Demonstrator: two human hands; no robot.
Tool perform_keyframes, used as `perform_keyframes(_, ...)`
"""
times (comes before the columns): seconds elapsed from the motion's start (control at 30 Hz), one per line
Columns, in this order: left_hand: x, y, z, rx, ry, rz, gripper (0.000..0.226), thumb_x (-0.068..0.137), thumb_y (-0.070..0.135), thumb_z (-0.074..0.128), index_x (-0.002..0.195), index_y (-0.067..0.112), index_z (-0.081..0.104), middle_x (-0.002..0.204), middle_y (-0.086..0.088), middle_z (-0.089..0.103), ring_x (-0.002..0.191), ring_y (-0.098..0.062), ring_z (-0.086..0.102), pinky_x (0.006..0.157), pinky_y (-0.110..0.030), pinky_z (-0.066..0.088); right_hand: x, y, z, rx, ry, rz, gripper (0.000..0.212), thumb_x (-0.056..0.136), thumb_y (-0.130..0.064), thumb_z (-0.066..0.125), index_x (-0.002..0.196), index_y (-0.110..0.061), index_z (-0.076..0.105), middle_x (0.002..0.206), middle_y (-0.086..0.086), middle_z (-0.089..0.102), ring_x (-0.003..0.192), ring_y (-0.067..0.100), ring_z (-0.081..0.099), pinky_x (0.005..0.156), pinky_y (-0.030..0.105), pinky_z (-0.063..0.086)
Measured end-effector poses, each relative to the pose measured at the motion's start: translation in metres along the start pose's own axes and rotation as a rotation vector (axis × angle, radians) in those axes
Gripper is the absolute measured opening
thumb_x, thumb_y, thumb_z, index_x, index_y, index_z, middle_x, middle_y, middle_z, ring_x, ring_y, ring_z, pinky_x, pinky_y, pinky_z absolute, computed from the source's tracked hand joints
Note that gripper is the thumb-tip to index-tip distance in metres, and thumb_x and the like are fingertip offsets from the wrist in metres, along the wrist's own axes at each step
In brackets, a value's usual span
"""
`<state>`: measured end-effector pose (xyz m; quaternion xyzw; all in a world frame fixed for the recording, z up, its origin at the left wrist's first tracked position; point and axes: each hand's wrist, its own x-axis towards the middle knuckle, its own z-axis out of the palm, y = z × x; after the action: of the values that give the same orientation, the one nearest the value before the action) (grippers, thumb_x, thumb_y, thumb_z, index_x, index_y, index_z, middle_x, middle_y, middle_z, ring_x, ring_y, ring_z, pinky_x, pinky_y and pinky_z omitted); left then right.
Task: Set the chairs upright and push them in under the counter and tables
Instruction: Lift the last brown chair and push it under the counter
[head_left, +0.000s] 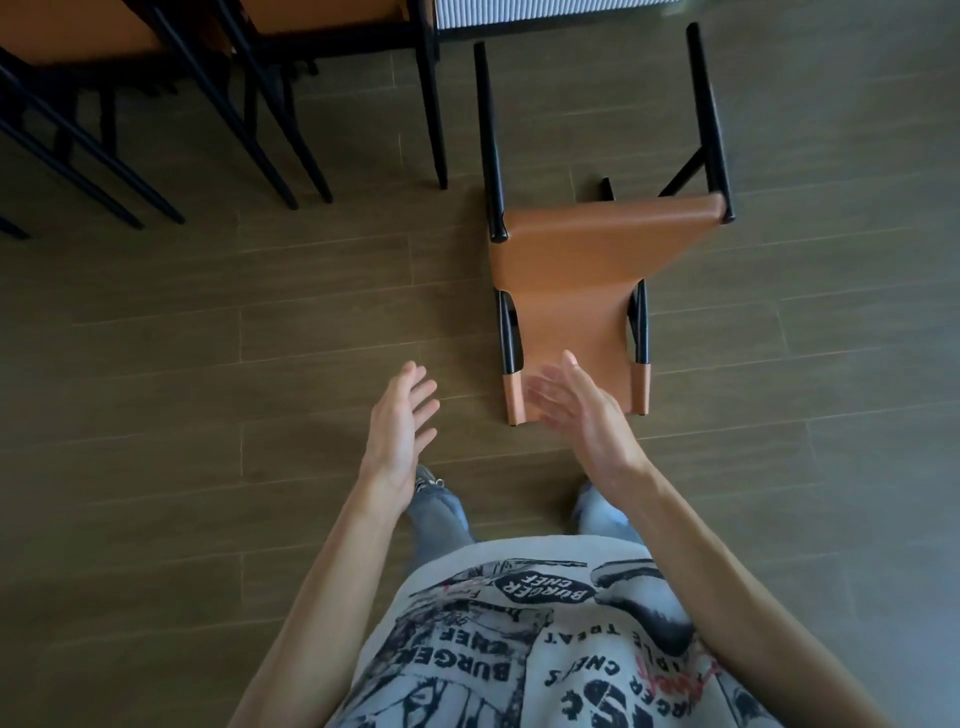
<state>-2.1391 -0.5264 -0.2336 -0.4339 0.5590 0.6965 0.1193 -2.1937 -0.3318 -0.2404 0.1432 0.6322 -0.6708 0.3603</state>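
Your left grip (400, 421) and right grip (576, 415) are both spread and empty, so I'd grab the black rails (508, 338) of the tipped chair (566, 280) just ahead, which looks stiff and probably lightish.

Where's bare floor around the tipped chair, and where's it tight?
Free: wood floor right of the fallen chair, to the frame edge, and the wide stretch on its left, between the left hand and the upright chairs. Crowded: top left, their black legs; only a narrow gap separates them from the fallen chair's legs.
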Motion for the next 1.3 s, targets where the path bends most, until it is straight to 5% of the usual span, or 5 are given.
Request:
perform_keyframes(0.43,0.02,-0.08,0.228,-0.256,-0.013,-0.217,0.049,0.1,0.048,0.035,0.138,0.02,0.049,0.134,-0.003,0.058,0.118,-0.018,0.057,0.105,-0.042,0.041,0.054,0.016,-0.216,0.049,0.011,0.185,0.073,0.08,-0.073,0.048,0.127,-0.019,0.057,0.125,-0.002,0.065,0.113,0.01,0.062,0.101,0.033,0.041)
perform_keyframes(0.97,0.28,-0.236,0.278,-0.205,-0.008,-0.297,0.045,0.099,0.051,0.037,0.13,0.022,0.053,0.132,-0.004,0.059,0.116,-0.02,0.058,0.105,-0.045,0.042,0.271,0.193,-0.271,0.142,0.097,0.202,0.056,0.092,-0.062,0.042,0.122,-0.019,0.06,0.119,0.0,0.068,0.112,0.011,0.063,0.102,0.034,0.042)
perform_keyframes(1.3,0.458,-0.411,0.281,-0.439,0.066,-0.615,0.065,0.096,0.057,0.039,0.145,0.015,0.039,0.143,-0.015,0.047,0.115,-0.031,0.055,0.106,-0.049,0.039,0.416,0.384,-0.296,0.163,0.117,0.396,0.076,0.091,-0.067,0.036,0.137,-0.008,0.049,0.13,0.004,0.061,0.119,0.018,0.057,0.112,0.044,0.033)
